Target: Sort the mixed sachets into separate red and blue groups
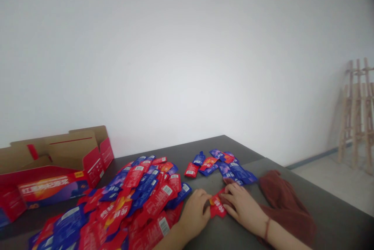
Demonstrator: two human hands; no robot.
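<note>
A small red pouch (217,206) with white lettering and an orange patch lies flat on the dark table between my hands. My left hand (194,211) has its fingers curled at the pouch's left edge, holding it there. Brown cloth (228,200) shows under and between the fingers of my right hand (241,205), which presses it onto the pouch's right side. More brown cloth (288,207) lies crumpled beside and beyond my right wrist. Left of my hands spreads a large heap of red and blue pouches (140,199).
A smaller group of pouches (209,162) lies on the table (201,145) beyond my hands. An open red cardboard box (55,183) stands at the left. White wall (187,67) rises behind the table, and wooden racks (356,113) lean at far right.
</note>
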